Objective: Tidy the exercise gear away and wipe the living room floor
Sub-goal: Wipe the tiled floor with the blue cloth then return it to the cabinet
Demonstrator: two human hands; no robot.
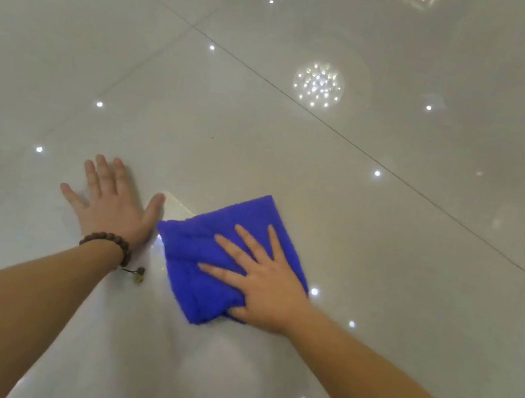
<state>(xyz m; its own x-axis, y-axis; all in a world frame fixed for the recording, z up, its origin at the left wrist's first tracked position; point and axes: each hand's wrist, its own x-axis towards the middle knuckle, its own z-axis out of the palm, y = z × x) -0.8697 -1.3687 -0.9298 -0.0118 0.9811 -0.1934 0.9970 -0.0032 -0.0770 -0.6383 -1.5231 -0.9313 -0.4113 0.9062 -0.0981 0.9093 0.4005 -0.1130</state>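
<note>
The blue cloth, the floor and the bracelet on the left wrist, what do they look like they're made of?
Blue cloth: looks like microfibre or terry, judging by its soft matte nap and thick folds. Floor: probably polished ceramic or porcelain tile, glossy, mirroring ceiling lights, with thin grout lines. Bracelet: round dark brown beads, likely wood, though the blur leaves it open.

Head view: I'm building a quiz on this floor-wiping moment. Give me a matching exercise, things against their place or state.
Things:
1. folded blue microfibre cloth
2. left hand
3. brown wooden bead bracelet
4. right hand

States:
A. round the left wrist
B. flat on the bare glossy pale tiled floor
C. pressed flat on the cloth
D. lying under the right hand

Pairs: 1-D, 2-B, 3-A, 4-C
</note>
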